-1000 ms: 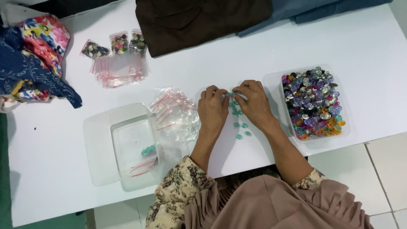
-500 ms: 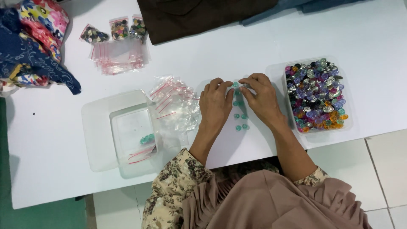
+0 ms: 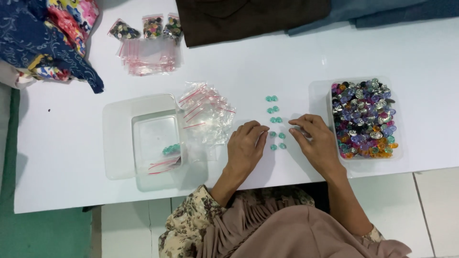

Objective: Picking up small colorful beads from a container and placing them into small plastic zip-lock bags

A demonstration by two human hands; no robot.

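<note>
My left hand point(image 3: 246, 145) and right hand point(image 3: 318, 141) rest curled on the worktop point(image 3: 267, 67), grips loosely spread (holding nothing), fingertips just beside the teal beads point(image 3: 275, 120).

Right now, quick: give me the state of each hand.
Left hand: fingers curled on the table beside the teal beads, holding nothing visible.
Right hand: the same on their other side.

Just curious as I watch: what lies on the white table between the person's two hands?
In the head view, small teal beads in pairs lie between the left hand and right hand.
</note>
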